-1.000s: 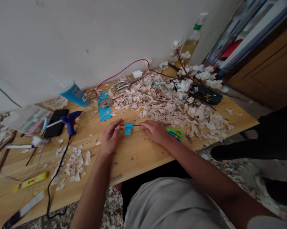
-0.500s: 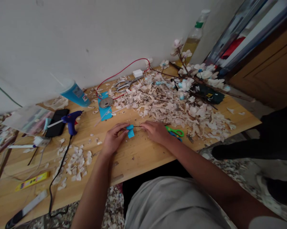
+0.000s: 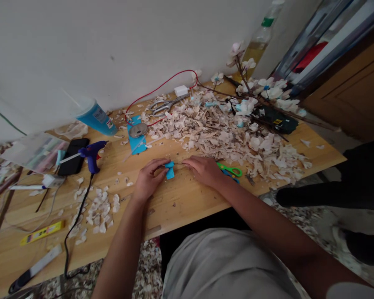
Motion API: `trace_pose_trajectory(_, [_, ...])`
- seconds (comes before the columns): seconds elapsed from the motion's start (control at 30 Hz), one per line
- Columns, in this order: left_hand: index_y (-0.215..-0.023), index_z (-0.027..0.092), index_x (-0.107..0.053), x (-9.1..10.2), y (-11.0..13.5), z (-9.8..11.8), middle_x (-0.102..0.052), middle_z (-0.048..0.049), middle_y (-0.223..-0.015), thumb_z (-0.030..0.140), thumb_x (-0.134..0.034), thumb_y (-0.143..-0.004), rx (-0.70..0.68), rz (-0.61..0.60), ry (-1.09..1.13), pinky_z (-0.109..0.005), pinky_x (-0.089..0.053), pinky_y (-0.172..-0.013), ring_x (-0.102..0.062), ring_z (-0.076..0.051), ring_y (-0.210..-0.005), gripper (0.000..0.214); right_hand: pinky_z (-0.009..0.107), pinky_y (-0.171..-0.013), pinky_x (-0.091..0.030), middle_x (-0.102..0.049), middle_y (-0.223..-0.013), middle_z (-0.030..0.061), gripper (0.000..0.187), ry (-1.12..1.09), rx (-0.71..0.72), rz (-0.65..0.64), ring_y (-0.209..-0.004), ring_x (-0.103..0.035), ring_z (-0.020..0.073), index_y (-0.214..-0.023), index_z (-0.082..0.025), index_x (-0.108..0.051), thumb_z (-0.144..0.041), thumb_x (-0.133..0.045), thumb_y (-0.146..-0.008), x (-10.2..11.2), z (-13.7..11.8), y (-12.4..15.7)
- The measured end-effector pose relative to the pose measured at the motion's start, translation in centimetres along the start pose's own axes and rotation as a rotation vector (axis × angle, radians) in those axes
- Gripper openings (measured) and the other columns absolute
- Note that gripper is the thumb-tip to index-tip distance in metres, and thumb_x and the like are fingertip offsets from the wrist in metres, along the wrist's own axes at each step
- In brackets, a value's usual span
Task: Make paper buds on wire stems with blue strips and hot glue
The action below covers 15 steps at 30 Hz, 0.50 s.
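Note:
A small strip of blue paper [image 3: 169, 172] is pinched in my left hand [image 3: 150, 177], its upper part rolled and a flap hanging down. My right hand [image 3: 203, 169] pinches a thin dark stick [image 3: 179, 163], whose left end meets the rolled blue paper. Both hands are low over the wooden table [image 3: 180, 207]. Beside my right wrist lie green-handled scissors [image 3: 232, 169] and a blue-handled pair [image 3: 230, 176], partly hidden by the wrist.
A heap of pale petals [image 3: 224, 133] spreads beyond my right hand, with flowering branches [image 3: 264, 95] and a bottle [image 3: 258, 43] behind. To the left are a glue gun [image 3: 94, 155], a phone [image 3: 74, 157], a blue cup [image 3: 97, 118] and a yellow box [image 3: 42, 232]. Metal scissors [image 3: 165, 107] lie farther back.
The view has shifted slightly. Both hands stay nearly in place, still pinching the blue paper and the stick; the paper's hanging flap looks slightly narrower.

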State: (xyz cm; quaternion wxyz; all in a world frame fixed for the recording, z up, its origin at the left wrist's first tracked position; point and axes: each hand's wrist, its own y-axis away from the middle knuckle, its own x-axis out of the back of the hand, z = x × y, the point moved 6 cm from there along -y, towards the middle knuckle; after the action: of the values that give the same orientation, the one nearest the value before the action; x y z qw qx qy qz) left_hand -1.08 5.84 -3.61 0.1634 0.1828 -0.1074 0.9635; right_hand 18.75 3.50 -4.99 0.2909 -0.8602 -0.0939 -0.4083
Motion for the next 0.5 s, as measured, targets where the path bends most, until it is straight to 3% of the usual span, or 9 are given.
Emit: trace_pose_trajectory(0.5, [-0.108,0.022,-0.075,0.1,0.1,-1.8,-0.075,-0.0069,-0.107,0.046,-0.069,-0.085,0.183,0.134,0.014,-0.037,-0.055,-0.088,-0.070,-0.021,-0.093,0.033,0.034,-0.082,-0.052,-0.073,-0.101,0.0071,0.024,0.132,0.046,0.031,-0.092,-0.066,0.0205,-0.111,-0.021,-0.069,-0.024,-0.047,-0.103,0.5,-1.0,-0.4])
